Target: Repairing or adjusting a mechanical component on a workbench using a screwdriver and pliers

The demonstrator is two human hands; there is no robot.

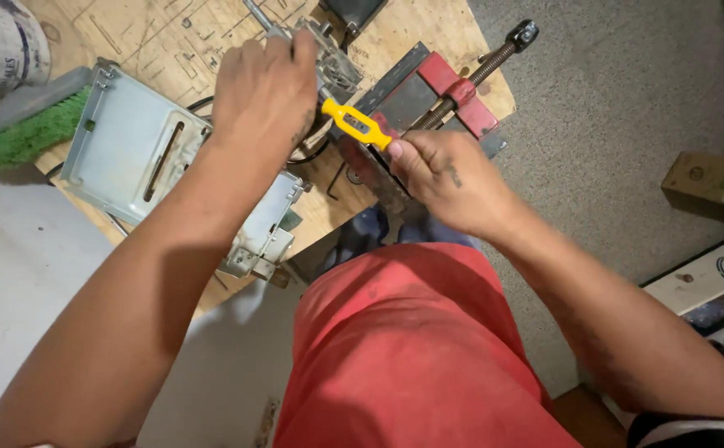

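Observation:
My left hand [262, 91] rests closed over a grey metal part [339, 70] near the top of the plywood bench [171, 37]. My right hand [445, 178] pinches the end of a small yellow-handled tool [355, 124], whose tip points at that metal part. Just beyond the tool sits a red bench vise [453, 91] with a threaded screw and black knob. A pale grey metal chassis [142, 153] with a slot lies under my left forearm.
A green-bristled brush [22, 133] and a white bucket [1, 41] sit at the top left. A cardboard box [710, 182] and printed papers [710, 282] lie on the grey carpet to the right. My red shorts fill the lower middle.

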